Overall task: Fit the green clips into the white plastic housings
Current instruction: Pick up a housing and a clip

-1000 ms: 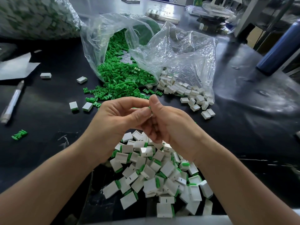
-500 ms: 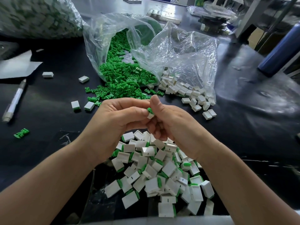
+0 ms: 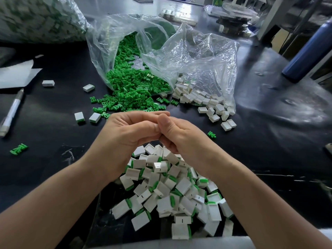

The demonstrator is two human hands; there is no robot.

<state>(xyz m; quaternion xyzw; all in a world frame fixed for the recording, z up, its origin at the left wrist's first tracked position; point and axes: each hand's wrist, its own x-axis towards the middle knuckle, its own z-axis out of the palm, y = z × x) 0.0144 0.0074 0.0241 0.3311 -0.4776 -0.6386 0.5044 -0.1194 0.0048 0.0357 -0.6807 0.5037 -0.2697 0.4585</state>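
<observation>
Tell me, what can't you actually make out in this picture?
Head view:
- Whatever sits between the left hand and right hand: hidden by their fingers.
- Pile of fitted housings: partly under both wrists.
- Blue cylinder: top cut by the right edge.
- Big bag, top left: blurred, contents unclear.

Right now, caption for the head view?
Left hand and right hand pinch together over assembled housings; clips spill from bag.
</observation>
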